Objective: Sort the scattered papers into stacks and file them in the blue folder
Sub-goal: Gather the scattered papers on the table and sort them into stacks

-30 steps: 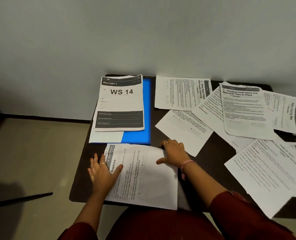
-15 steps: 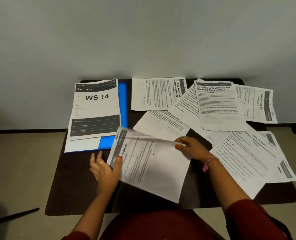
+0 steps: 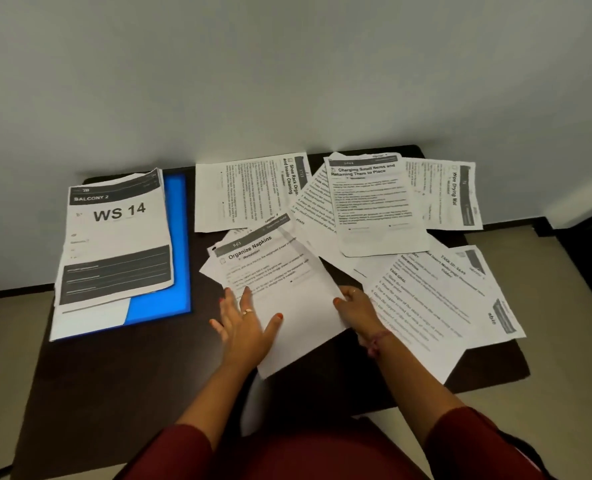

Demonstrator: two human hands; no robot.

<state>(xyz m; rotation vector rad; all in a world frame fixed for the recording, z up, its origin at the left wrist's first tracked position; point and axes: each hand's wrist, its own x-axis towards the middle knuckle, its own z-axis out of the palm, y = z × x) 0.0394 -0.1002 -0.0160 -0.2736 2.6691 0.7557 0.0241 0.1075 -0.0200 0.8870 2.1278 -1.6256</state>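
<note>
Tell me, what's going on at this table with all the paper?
A person is sorting printed sheets on a dark table. Both hands hold the white "Organize Napkins" sheet: the left hand lies flat on it, the right hand grips its edge. A "WS 14" stack lies on the blue folder.

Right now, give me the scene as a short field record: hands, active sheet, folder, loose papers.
left hand: flat, fingers spread, pressing the lower left of the Organize Napkins sheet
right hand: grip on that sheet's right edge, thumb on top
active sheet: angled, lying partly over another page, mid-table
blue folder: closed, at the table's left, mostly covered
WS 14 stack: on top of the folder, headed BALCONY 2
loose papers: several overlapping printed pages at the right, including Charging Small Items sheet
table: dark top
</note>
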